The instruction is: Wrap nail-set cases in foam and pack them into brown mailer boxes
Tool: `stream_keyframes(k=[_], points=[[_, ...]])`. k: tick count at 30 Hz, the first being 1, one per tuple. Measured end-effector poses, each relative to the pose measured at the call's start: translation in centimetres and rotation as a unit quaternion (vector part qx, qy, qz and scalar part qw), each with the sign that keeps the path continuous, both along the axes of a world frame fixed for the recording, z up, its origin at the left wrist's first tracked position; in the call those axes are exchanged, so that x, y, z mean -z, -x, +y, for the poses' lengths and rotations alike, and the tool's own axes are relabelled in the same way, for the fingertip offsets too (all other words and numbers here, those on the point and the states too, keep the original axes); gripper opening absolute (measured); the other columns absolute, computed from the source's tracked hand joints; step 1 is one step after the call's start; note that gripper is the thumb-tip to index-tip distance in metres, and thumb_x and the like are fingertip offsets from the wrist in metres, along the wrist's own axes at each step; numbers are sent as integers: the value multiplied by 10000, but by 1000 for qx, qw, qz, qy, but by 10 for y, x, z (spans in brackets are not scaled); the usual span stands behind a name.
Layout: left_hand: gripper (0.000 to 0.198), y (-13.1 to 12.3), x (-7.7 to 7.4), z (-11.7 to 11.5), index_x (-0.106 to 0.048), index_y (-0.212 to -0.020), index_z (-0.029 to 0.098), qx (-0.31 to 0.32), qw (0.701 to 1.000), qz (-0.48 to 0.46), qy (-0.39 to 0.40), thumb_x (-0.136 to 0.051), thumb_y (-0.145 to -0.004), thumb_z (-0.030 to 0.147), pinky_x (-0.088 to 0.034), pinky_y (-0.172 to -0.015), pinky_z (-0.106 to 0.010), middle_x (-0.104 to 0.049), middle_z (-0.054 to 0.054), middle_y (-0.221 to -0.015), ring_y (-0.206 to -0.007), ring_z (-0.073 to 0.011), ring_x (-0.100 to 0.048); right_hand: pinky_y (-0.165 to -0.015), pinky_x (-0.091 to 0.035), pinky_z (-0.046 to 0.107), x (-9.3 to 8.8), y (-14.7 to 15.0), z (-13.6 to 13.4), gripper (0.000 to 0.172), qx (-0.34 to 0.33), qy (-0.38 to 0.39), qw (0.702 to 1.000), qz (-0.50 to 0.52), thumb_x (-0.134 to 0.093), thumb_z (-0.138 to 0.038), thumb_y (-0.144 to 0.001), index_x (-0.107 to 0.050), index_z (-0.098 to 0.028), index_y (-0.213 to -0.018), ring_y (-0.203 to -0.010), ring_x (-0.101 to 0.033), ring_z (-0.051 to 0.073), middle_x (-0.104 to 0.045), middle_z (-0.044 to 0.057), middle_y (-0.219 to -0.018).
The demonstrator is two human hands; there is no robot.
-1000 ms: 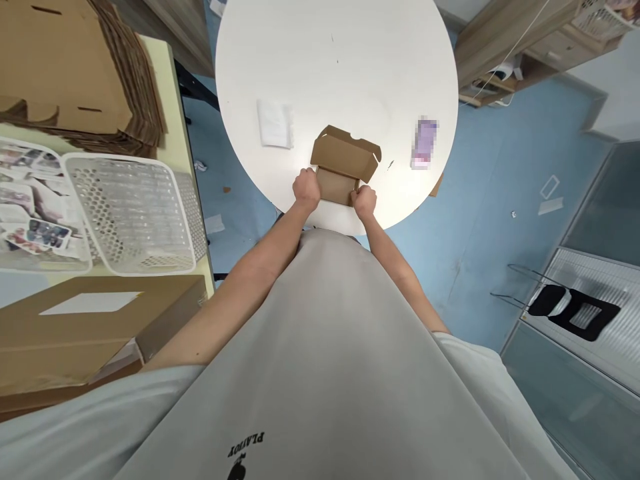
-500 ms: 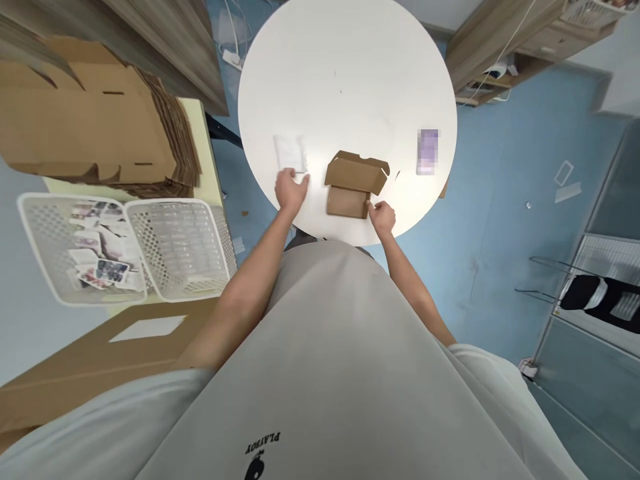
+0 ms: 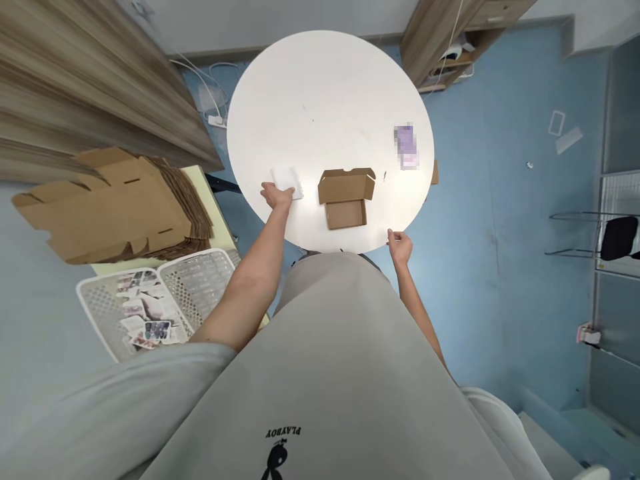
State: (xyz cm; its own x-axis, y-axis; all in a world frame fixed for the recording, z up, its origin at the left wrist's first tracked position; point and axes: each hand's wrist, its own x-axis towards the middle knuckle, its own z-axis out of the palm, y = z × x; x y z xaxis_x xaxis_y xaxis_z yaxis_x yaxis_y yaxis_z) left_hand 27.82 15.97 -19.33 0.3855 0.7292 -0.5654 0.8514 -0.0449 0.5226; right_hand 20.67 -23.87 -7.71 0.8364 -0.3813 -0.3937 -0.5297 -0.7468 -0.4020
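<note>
A flat white packet (image 3: 289,181) lies at the left of the round white table (image 3: 320,87). My left hand (image 3: 277,195) is at its near edge, thumb on top and fingers along its left side, closed on it. An open brown cardboard box (image 3: 346,215) stands in front of me with its lid raised toward the far side. My right hand (image 3: 401,248) is apart from the box, by the table's near right edge. Its fingers are loosely curled with a gap to the thumb, and nothing shows in them.
A blurred purple item (image 3: 407,147) lies on the table's right side. To my left, flattened cardboard boxes (image 3: 125,207) are stacked beside a white basket (image 3: 100,313) of printed packets and another basket (image 3: 197,283) of clear plastic items. A power strip (image 3: 217,121) rests on the floor.
My left hand has come onto the white packet. My right hand has let go of the box and drawn back to the right. The view has shifted, and the box lid stands wider open.
</note>
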Motion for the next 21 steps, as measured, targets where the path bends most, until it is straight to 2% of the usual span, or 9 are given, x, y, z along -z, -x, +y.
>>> stream_keyframes(k=[5,8,10,12,14,16,17,19,21], points=[[534,13,-10,-7,-568,-1344,263,15,999,-38,27,-791,-873,149,-604,-1094,-390,-740,-74,-1291,-1198,-239,-765,-926,-648,384,-9,-4,12,385,-26,-87,996,-2,-625,-553,-1060,-760,-203,-977,-882,-855,272,-866,120,-1057],[531,45,-21,-7,-644,-1339,231,22,995,-71,71,-795,-832,186,-620,-1037,-377,-743,-92,-1299,-1189,-250,-756,-982,-656,402,-14,-18,29,414,-90,-149,985,-7,-618,-582,-1060,-781,-202,-1062,-955,-848,266,-862,117,-1116],[590,74,-31,-5,-683,-1334,204,38,982,-118,142,-840,-766,243,-625,-1011,-386,-751,-101,-1275,-1175,-269,-744,-1048,-650,428,-15,-28,47,467,-140,-201,969,0,-650,-643,-1030,-794,-209,-1128,-1066,-830,276,-853,121,-1196],[670,103,-45,-7,-715,-1315,190,75,957,-164,228,-904,-686,324,-624,-1000,-407,-764,-98,-1244,-1154,-285,-731,-1117,-633,453,-13,-37,67,583,-186,-268,945,27,-751,-715,-946,-790,-218,-1248,-1236,-784,303,-819,141,-1346],[731,126,-63,-16,-747,-1289,185,122,928,-194,293,-958,-625,406,-618,-988,-416,-773,-96,-1238,-1136,-295,-721,-1188,-599,473,-8,-42,86,819,-229,-345,908,62,-888,-736,-817,-726,-238,-1447,-1435,-686,336,-722,152,-1548],[760,137,-80,-30,-771,-1277,180,160,909,-201,328,-986,-604,459,-613,-961,-404,-778,-94,-1242,-1118,-298,-719,-1227,-570,490,-1,-44,100,1044,-272,-404,866,110,-983,-720,-702,-643,-262,-1577,-1520,-617,357,-650,143,-1641],[757,139,-86,-38,-778,-1274,178,175,903,-199,340,-991,-609,472,-611,-943,-395,-781,-93,-1239,-1105,-297,-721,-1218,-574,497,3,-44,105,1078,-290,-422,848,134,-1002,-712,-673,-637,-261,-1582,-1500,-628,362,-664,140,-1619],[739,135,-93,-56,-783,-1269,170,196,895,-193,350,-991,-627,471,-609,-906,-382,-787,-93,-1207,-1067,-291,-727,-1143,-612,502,11,-44,107,958,-311,-428,831,169,-987,-712,-682,-714,-222,-1458,-1345,-710,357,-765,131,-1438],[744,126,-92,-73,-765,-1298,163,194,905,-180,332,-992,-643,431,-613,-875,-381,-791,-92,-1141,-1017,-282,-737,-1035,-642,482,18,-45,102,751,-303,-410,843,171,-945,-708,-733,-775,-181,-1240,-1154,-755,329,-823,108,-1203]])
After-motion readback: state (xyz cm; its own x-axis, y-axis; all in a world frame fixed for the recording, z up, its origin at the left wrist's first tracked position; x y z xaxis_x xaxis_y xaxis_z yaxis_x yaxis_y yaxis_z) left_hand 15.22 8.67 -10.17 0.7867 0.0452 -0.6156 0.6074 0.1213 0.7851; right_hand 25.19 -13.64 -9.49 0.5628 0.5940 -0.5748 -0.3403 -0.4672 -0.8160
